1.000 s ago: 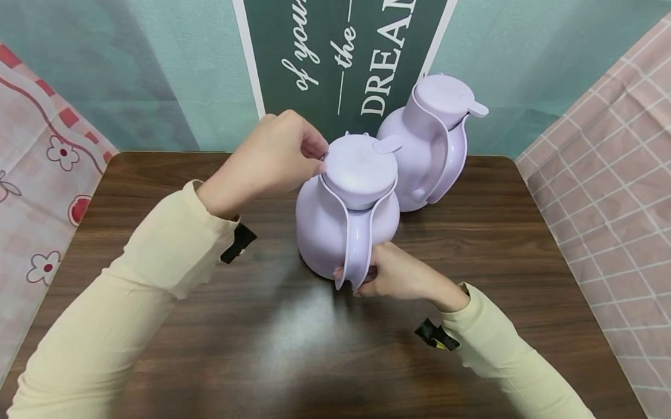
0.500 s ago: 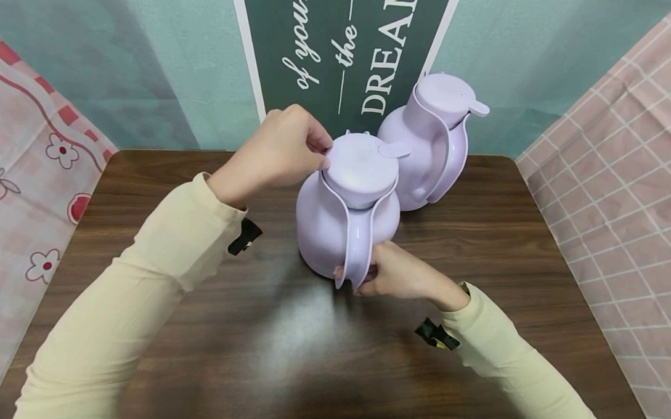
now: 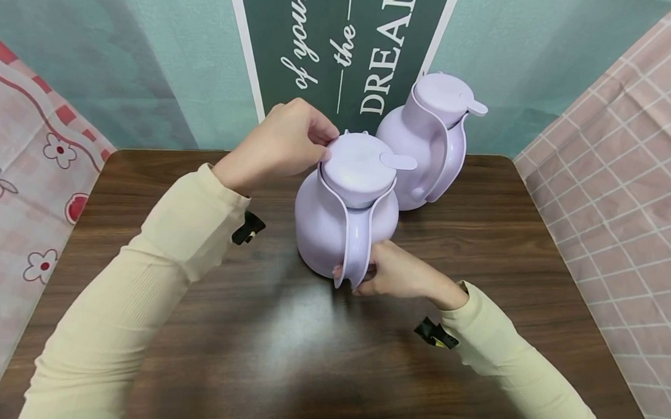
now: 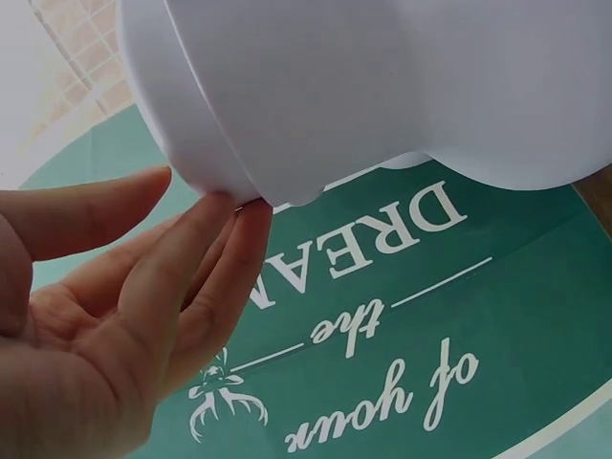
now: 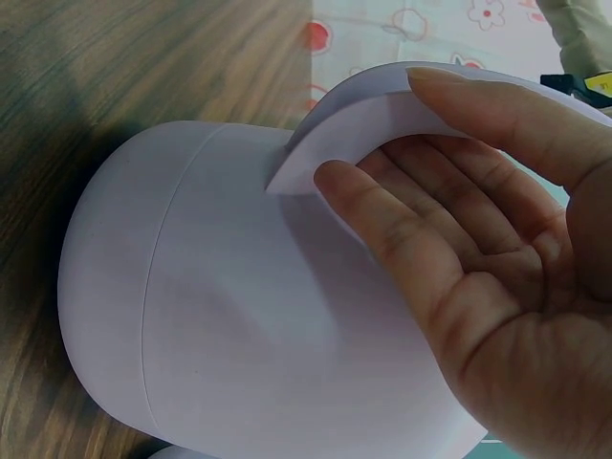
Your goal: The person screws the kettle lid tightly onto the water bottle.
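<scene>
A lavender thermos jug (image 3: pixel 320 235) stands upright on the wooden table, its handle (image 3: pixel 359 236) facing the person. My left hand (image 3: pixel 291 137) pinches the left rim of its round lid (image 3: pixel 362 165), whose tab sticks out to the right. Seen in the left wrist view, the thumb and fingertips of my left hand (image 4: pixel 124 287) lie along the edge of the lid (image 4: pixel 153 96). Low on the jug, my right hand (image 3: pixel 399 272) grips the handle. The right wrist view has the fingers of my right hand (image 5: pixel 459 239) curled around the handle (image 5: pixel 344 134).
Behind and to the right stands a second lavender jug (image 3: pixel 410 133), close beside the first. A green banner (image 3: pixel 330 62) with white lettering hangs at the back of the table (image 3: pixel 263 360). Patterned cloths (image 3: pixel 634 187) flank both sides.
The lid has turned slightly clockwise, its tab swinging from up-right to pointing right. My left hand has moved up and right with the rim. The right hand and jug body stay put.
</scene>
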Motion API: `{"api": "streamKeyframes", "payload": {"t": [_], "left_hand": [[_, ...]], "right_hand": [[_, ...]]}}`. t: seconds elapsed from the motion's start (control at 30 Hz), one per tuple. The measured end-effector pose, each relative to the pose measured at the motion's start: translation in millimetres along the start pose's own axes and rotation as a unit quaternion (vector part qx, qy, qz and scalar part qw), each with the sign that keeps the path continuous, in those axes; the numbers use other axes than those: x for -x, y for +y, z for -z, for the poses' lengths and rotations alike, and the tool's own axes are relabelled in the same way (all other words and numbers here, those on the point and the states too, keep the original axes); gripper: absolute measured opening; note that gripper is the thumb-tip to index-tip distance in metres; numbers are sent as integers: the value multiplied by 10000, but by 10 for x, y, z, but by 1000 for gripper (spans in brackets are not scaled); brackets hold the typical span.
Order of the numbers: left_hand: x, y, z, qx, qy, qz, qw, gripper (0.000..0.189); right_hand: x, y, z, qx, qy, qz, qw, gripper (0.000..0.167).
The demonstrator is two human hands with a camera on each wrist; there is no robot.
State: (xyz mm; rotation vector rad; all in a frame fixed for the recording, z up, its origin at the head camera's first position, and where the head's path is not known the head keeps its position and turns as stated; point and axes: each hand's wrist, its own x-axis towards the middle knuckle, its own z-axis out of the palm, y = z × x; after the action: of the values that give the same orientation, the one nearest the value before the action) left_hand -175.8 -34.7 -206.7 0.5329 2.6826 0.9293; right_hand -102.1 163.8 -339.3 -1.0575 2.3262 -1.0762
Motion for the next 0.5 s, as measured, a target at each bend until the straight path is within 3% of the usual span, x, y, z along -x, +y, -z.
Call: {"api": "streamKeyframes", "payload": {"t": [0.3,0.5], "left_hand": [[52,-43,-2,154,46,-25,9999,27],[159,-51,-2,-53,298,-138,9994,22]], "right_hand": [[-2,-3,-6,-98,-32,-71,9999,31],[5,-7,-6,-4,9,-90,10000,31]]}}
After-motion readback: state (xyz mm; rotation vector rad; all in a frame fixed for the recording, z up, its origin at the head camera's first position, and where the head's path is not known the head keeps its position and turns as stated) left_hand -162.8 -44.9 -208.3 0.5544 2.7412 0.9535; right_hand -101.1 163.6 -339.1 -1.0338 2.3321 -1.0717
